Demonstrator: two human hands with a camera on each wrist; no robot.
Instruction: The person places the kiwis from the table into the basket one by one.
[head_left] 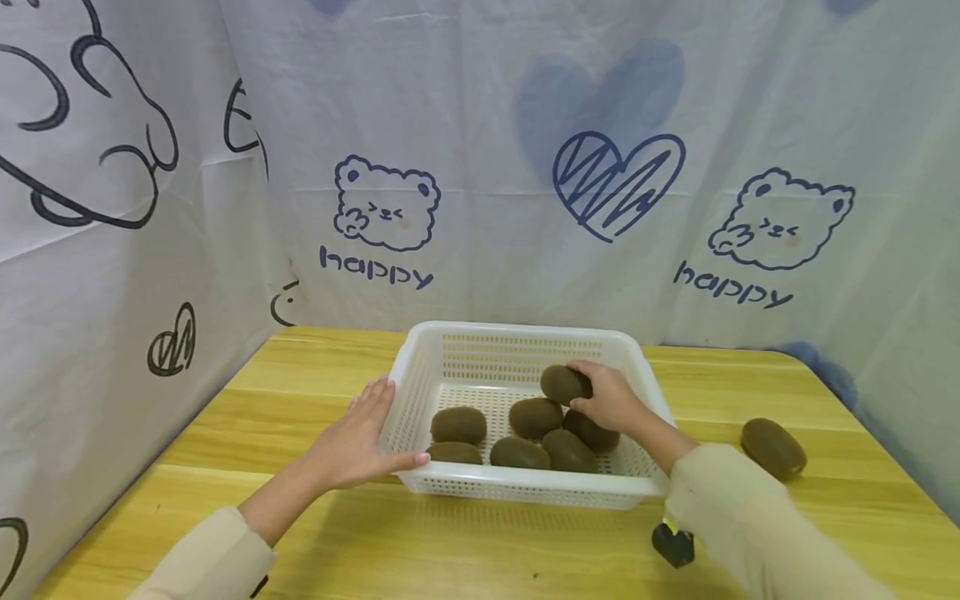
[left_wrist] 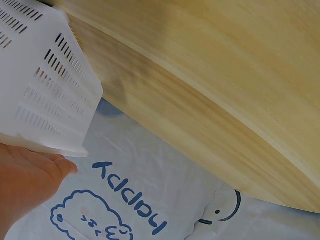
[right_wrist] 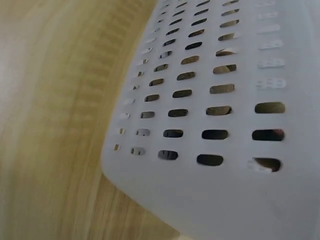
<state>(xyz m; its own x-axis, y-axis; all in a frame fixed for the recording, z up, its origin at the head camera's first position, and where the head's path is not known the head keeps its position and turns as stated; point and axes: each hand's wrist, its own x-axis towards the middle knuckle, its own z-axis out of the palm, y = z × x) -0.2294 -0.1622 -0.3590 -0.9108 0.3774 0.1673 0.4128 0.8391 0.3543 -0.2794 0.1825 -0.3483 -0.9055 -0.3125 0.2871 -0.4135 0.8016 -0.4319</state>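
The left hand lies flat with fingers straight against the near-left corner of the white basket, steadying it on the wooden surface. Further in, the right hand curls its fingers round a kiwi held just above six others in the basket. Placing appears under way; releasing needs a free gap. One loose kiwi lies outside, right.
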